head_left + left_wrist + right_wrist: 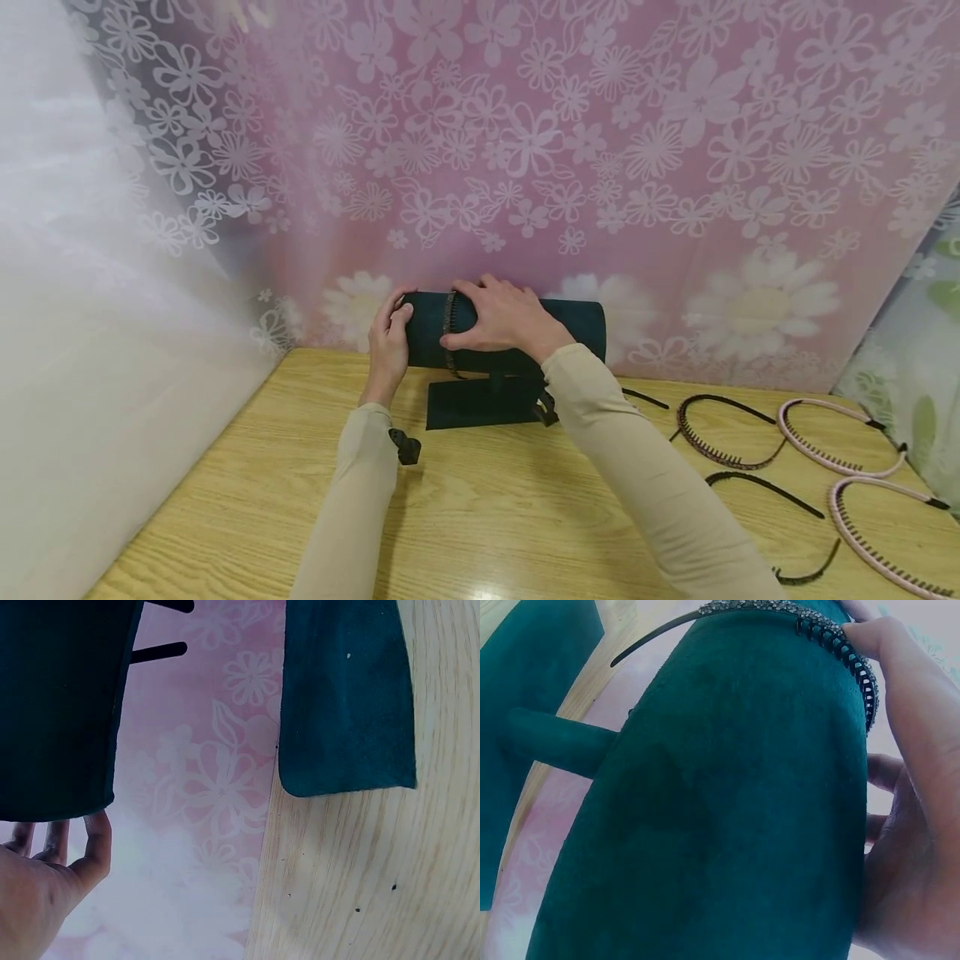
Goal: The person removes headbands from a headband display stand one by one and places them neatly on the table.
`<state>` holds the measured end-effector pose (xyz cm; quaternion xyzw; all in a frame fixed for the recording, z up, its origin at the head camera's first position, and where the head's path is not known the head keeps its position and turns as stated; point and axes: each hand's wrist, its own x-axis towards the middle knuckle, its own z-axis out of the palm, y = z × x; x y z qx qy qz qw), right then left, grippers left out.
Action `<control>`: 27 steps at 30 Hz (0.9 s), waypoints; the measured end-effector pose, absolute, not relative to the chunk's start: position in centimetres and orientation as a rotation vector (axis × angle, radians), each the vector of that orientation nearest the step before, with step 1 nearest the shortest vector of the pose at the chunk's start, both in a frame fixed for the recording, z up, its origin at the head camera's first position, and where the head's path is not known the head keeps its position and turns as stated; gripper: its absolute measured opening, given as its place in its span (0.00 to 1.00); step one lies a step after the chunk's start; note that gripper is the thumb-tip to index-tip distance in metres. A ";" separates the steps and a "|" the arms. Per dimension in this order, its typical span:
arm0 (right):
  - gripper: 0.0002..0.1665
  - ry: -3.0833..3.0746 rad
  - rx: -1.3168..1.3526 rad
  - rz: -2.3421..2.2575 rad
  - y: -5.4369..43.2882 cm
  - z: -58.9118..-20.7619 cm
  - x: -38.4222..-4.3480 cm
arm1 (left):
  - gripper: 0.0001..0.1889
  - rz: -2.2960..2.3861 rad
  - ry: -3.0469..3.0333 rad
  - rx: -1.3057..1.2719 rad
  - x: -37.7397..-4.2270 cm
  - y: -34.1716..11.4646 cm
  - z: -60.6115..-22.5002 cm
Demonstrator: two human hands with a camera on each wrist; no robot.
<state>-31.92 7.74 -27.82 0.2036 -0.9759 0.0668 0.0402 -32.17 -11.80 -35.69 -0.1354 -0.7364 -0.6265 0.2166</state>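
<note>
A dark green display stand has a horizontal padded roll on a short post over a flat base. A dark toothed headband with a sparkly outer face sits over the roll, left of its middle. My left hand grips the roll's left end, thumb in front and fingers at the end and behind. My right hand holds the headband, thumb at its front and fingers over the top. In the right wrist view, the thumb touches the headband near its teeth, and one tip of the band sticks out past the roll.
On the wooden table to the right lie pink toothed headbands and several dark ones, partly behind my right sleeve. A pink flowered curtain hangs right behind the stand. White fabric borders the left side.
</note>
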 end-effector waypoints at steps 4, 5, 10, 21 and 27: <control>0.58 -2.990 0.626 0.212 8.1 -27.7 -31.7 | 0.20 -1.733 -2.041 -0.375 -32.2 -11.8 -35.7; 0.58 -2.989 0.627 0.210 8.3 -27.7 -31.7 | 0.20 -1.732 -2.039 -0.373 -32.2 -11.7 -35.7; 0.58 -2.995 0.616 0.212 8.8 -27.6 -31.5 | 0.20 -1.716 -2.010 -0.377 -34.5 -12.1 -37.7; 0.57 -3.008 0.606 0.203 9.6 -27.5 -31.4 | 0.21 -1.704 -2.023 -0.361 -35.3 -12.3 -38.4; 0.57 -2.999 0.618 0.189 10.0 -27.5 -31.4 | 0.22 -1.691 -2.026 -0.349 -35.3 -12.3 -38.4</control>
